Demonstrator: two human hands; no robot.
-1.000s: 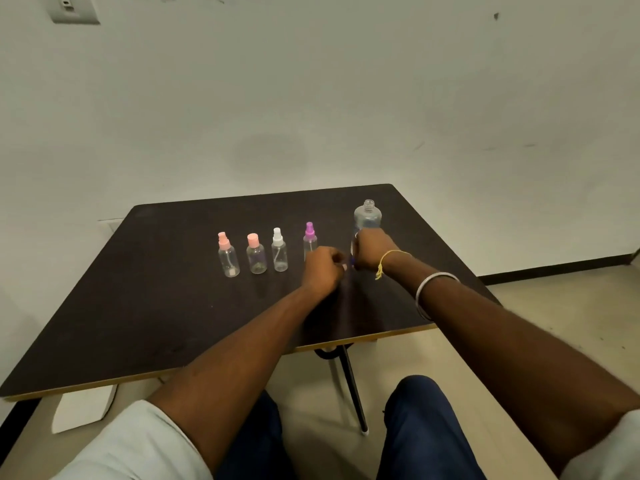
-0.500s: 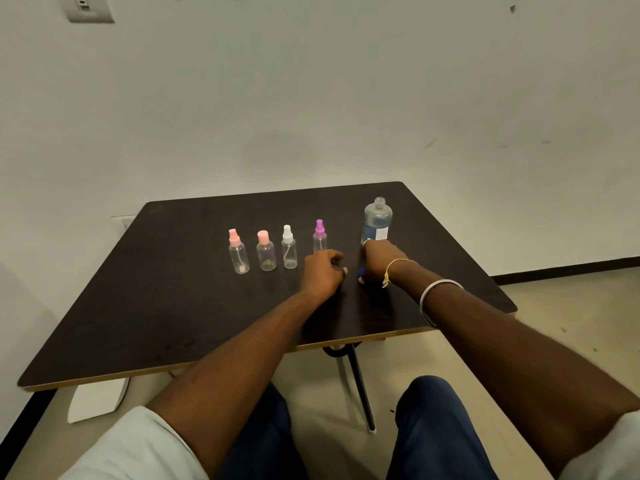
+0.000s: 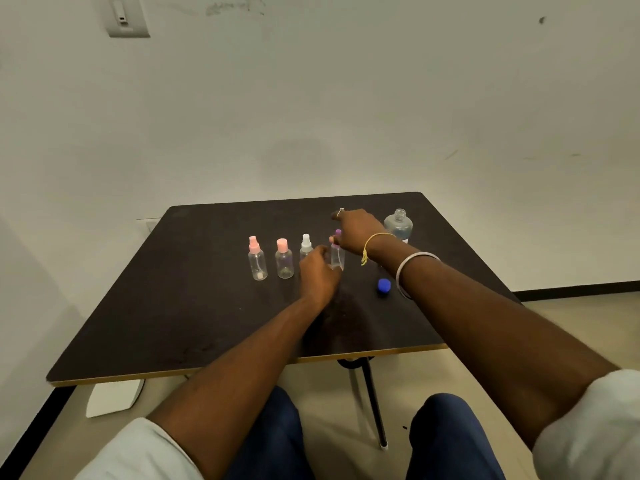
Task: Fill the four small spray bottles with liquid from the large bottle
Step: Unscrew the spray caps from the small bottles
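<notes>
Four small clear spray bottles stand in a row on the dark table [image 3: 194,306]: a pink-nozzle one [image 3: 257,259], a pink-capped one [image 3: 284,259], a white-topped one [image 3: 306,244] and a purple-topped one [image 3: 337,255]. The large bottle [image 3: 398,226] stands uncapped at the right, holding bluish liquid. Its blue cap [image 3: 383,285] lies on the table near my right wrist. My right hand [image 3: 356,230] reaches over the purple-topped bottle, thumb and fingers at its purple top. My left hand [image 3: 319,271] curls against that bottle's body and hides the white-topped bottle's base.
A white wall stands close behind the table, with a switch plate [image 3: 126,17] high at the left. The table's front edge [image 3: 242,368] lies over my knees, and a black table leg [image 3: 372,403] runs down between them.
My right hand left the blue cap on the table and moved left and forward to the purple-topped bottle. My left hand moved forward to that bottle's body. The camera tilted down.
</notes>
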